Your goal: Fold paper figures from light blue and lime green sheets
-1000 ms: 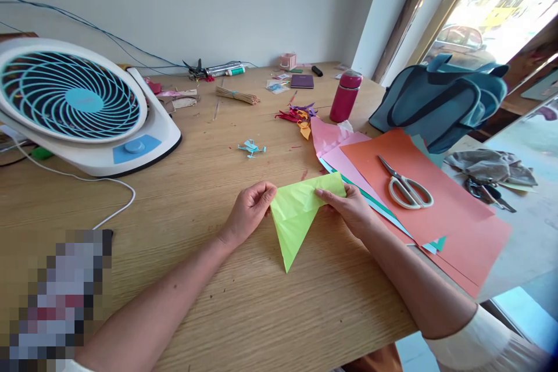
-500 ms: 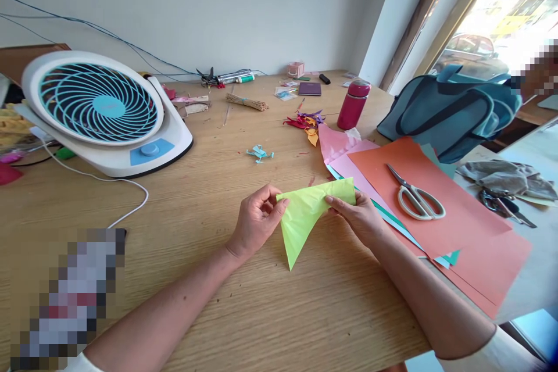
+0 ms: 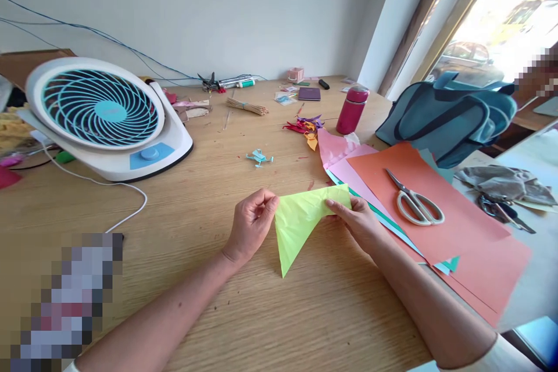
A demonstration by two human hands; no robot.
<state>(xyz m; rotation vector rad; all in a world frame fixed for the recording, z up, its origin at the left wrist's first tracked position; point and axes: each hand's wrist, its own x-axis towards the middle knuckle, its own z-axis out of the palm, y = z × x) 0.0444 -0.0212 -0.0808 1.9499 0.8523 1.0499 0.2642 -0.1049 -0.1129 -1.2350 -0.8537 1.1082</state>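
Observation:
A lime-green paper [image 3: 299, 224], folded into a triangle with its point toward me, lies on the wooden table [image 3: 218, 302]. My left hand [image 3: 251, 224] pinches its left upper corner, fingers closed on the edge. My right hand [image 3: 360, 220] holds the right upper corner, thumb on top of the paper and fingers under it. Creases show across the sheet.
Orange, pink and green sheets [image 3: 436, 209] lie stacked at the right with scissors [image 3: 414, 202] on top. A white and blue fan [image 3: 102, 116] with its cord stands at the left. A red bottle [image 3: 352, 109], a blue bag [image 3: 453, 113], paper scraps [image 3: 305, 126] and a small blue origami figure [image 3: 260, 157] lie beyond.
Both hands kept hold of the green paper, lifted it a little and set it back down; the folded shape looks narrower than a second ago. The camera view shifted slightly.

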